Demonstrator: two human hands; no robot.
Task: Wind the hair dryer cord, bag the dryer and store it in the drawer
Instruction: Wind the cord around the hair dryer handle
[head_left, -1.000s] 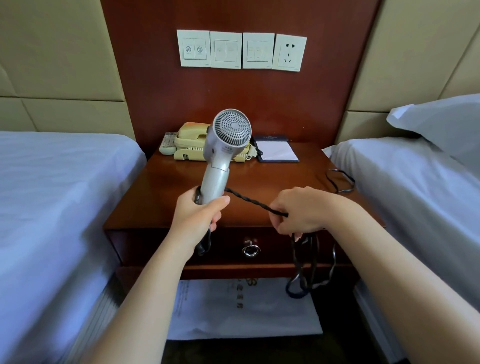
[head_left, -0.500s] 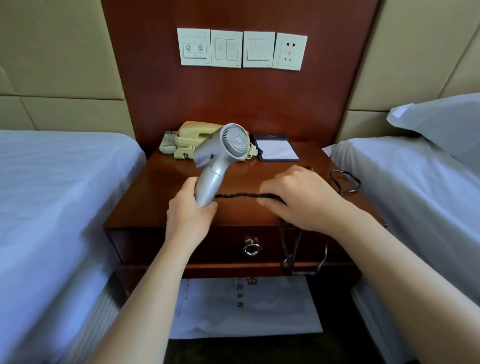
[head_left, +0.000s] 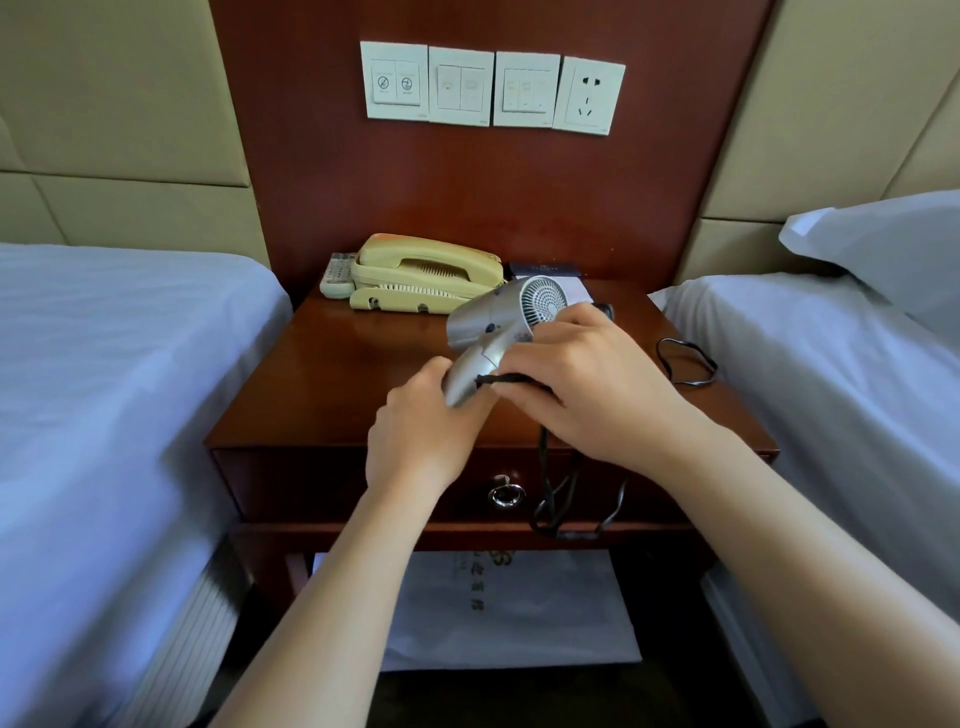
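You have two hands (head_left: 421, 426) (head_left: 597, 395), one hair dryer (head_left: 483, 322), one cord (head_left: 558, 488), one telephone (head_left: 426, 270), one remote (head_left: 337, 273), three switch plates (head_left: 395, 80) (head_left: 461, 85) (head_left: 526, 89), one socket (head_left: 588, 96), two beds (head_left: 104, 364) (head_left: 831, 364).

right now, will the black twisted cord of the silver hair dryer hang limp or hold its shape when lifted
Probably limp: the black twisted cord hangs in slack loops below the right hand. Its kinks suggest some spring, so wraps round the silver hair dryer may loosen.

Soft, even daylight, sharp focus throughout, wide-angle bowing at the edges, faint shadows.
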